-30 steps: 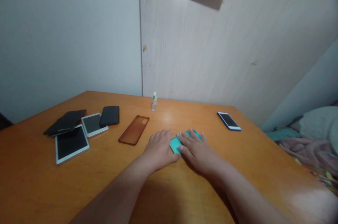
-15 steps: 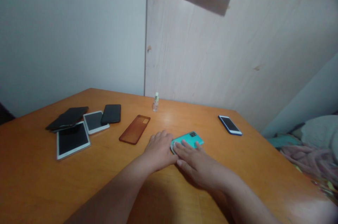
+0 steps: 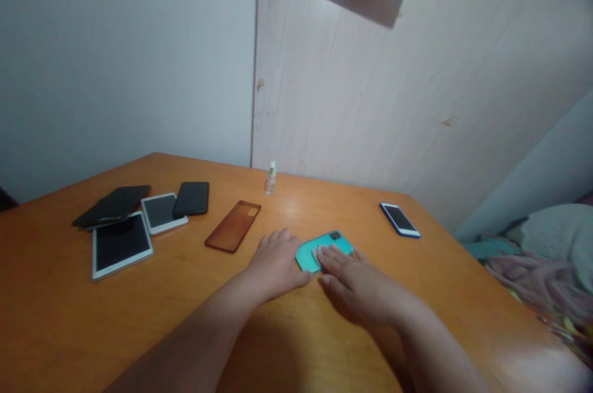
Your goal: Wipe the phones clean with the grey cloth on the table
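A turquoise smartphone lies face down on the wooden table, its dark camera block at the far right corner. My left hand grips its left end, with the thumb along the near edge and the fingers on the far side. Under the fingertips of my right hand is a small white pad, held against the phone's back. The pad is mostly covered by those fingers. To the left of my left hand lies a brown translucent phone case.
A small clear bottle stands near the back edge. At left lie a white tablet, a smaller white device, a black device and a dark folder-like cover. A blue-edged phone lies at right.
My right hand has slid the white pad to the right, away from the phone's left end, uncovering more turquoise there. My left hand stays at that end.
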Action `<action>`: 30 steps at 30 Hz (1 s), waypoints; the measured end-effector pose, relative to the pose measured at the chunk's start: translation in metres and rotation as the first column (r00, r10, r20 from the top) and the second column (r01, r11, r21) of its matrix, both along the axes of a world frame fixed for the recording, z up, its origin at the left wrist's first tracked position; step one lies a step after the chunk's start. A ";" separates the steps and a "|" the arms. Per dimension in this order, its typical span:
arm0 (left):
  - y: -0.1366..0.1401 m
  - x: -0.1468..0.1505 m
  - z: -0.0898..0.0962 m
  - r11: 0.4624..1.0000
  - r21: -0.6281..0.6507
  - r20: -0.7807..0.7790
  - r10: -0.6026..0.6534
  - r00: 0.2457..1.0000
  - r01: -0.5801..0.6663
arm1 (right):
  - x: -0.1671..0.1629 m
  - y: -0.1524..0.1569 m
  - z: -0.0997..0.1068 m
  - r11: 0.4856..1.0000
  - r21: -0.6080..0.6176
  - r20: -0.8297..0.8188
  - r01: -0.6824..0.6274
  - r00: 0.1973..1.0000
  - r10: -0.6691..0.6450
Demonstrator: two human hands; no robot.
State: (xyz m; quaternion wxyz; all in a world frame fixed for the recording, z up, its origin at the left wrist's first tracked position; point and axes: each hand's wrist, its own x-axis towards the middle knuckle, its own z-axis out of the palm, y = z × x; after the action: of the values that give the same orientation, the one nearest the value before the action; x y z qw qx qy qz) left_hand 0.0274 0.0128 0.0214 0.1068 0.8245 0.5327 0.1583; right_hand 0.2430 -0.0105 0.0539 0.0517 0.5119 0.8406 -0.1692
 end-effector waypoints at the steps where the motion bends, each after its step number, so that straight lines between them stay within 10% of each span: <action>1: 0.000 -0.001 0.000 1.000 -0.001 -0.006 -0.008 1.000 0.008 | 0.004 0.003 0.000 0.997 0.022 0.034 0.075 0.997 -0.075; 4: -0.002 -0.001 0.002 0.999 -0.005 -0.023 -0.031 0.999 0.031 | 0.009 0.006 0.000 0.982 0.081 0.090 0.170 0.980 -0.177; 11: -0.005 0.000 0.007 0.999 -0.033 -0.010 -0.029 1.000 0.028 | -0.010 -0.017 0.001 0.986 0.034 -0.059 -0.163 0.985 0.165; 17: -0.005 0.000 0.008 0.999 -0.041 -0.027 -0.014 1.000 0.013 | 0.015 0.009 -0.002 0.975 0.137 0.082 0.176 0.979 -0.188; 24: -0.003 -0.001 0.002 1.000 0.004 -0.012 -0.022 1.000 0.022 | 0.000 0.001 -0.006 0.997 0.056 -0.092 -0.047 0.994 0.052; 30: -0.001 0.000 0.001 1.000 -0.016 -0.007 -0.017 1.000 0.017 | 0.018 0.026 -0.013 0.957 0.153 0.025 0.245 0.967 -0.252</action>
State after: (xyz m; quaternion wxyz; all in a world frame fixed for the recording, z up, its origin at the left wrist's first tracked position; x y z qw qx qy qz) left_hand 0.0277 0.0119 0.0221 0.1130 0.8286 0.5273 0.1501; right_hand 0.2606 0.0155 0.0407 0.0102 0.6195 0.7786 -0.0999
